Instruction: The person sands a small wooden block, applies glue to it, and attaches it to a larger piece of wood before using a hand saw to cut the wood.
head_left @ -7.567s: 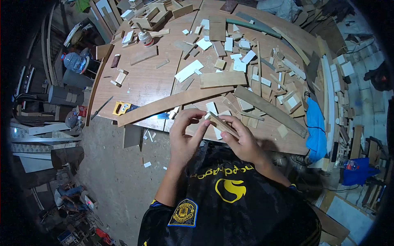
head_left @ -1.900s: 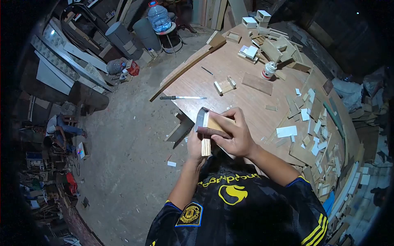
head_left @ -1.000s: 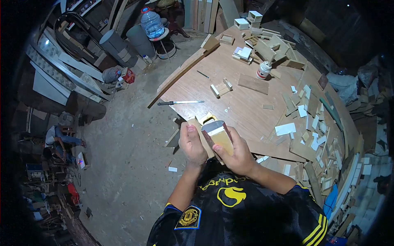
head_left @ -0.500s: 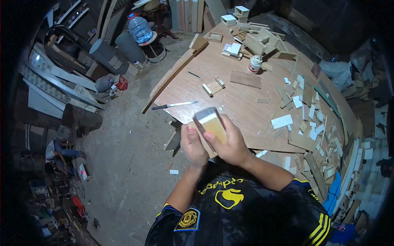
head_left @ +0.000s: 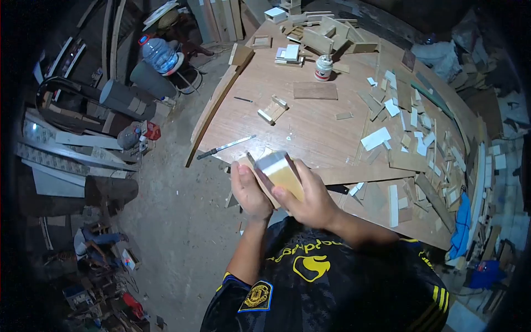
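Note:
In front of my chest, both hands are wrapped round a small wooden box-like piece [head_left: 287, 180]. It has a tan face, a darker side edge and a pale grey-white upper end, slightly blurred. My left hand [head_left: 250, 195] is closed along its left side, thumb upward. My right hand [head_left: 307, 198] grips the right side, with the thumb across the tan face. Just beyond the hands, a long-bladed cutter knife [head_left: 227, 146] lies at the table [head_left: 265, 83] edge. Farther in are a small wooden frame piece [head_left: 273, 110] and a dark pencil-like stick [head_left: 243, 99].
A white glue jar [head_left: 323, 68] stands behind a flat brown board [head_left: 315, 91]. Wood offcuts and white pieces [head_left: 376, 138] cover the table's right side. A water bottle [head_left: 159, 54] rests on a stool at left. Another person [head_left: 97, 246] sits on the lower left.
The camera view has shifted, so the table and its items appear farther left and mostly higher. Both hands keep hold of the wooden piece, which is tilted slightly differently.

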`<state>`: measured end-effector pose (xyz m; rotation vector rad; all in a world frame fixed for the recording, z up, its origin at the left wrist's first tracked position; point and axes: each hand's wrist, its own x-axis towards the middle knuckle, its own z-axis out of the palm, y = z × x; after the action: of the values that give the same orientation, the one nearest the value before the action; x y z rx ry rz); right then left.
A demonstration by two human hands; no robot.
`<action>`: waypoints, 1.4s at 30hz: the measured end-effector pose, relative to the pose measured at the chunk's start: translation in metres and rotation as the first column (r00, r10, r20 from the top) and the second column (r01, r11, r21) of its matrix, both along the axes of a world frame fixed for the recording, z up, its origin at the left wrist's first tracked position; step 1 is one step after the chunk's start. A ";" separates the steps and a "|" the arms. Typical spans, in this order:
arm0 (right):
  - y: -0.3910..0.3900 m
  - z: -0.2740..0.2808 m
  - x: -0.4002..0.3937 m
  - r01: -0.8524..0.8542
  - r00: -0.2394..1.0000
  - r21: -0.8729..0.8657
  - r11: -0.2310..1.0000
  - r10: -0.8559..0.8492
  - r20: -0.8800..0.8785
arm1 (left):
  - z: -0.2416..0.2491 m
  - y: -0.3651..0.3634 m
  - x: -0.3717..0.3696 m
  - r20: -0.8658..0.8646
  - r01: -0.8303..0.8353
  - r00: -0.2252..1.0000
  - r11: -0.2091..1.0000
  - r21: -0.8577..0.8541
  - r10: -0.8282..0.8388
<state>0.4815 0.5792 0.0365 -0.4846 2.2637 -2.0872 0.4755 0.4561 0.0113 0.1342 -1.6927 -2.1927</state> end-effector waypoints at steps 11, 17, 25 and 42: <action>-0.026 0.017 -0.063 0.381 0.921 -0.218 0.898 -0.388 0.011 | -0.008 -0.036 -0.033 0.167 0.122 0.976 0.985 0.123 -0.142; -0.062 0.019 -0.009 0.270 0.958 0.232 0.935 -0.238 -0.160 | -0.006 -0.068 -0.062 0.114 0.284 0.947 0.948 0.144 -0.301; -0.075 -0.005 -0.058 0.674 0.732 0.034 0.738 -0.661 -0.165 | -0.022 -0.073 -0.043 0.158 0.570 0.805 0.819 0.059 -0.572; -0.049 0.005 -0.025 0.822 0.568 0.217 0.526 -0.736 -0.367 | -0.017 -0.064 -0.043 0.276 0.794 0.562 0.602 0.084 -0.780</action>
<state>0.4569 0.5304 0.0418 0.4790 3.3808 -1.7736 0.4322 0.3924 -0.0059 -0.4527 -2.2849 -2.8586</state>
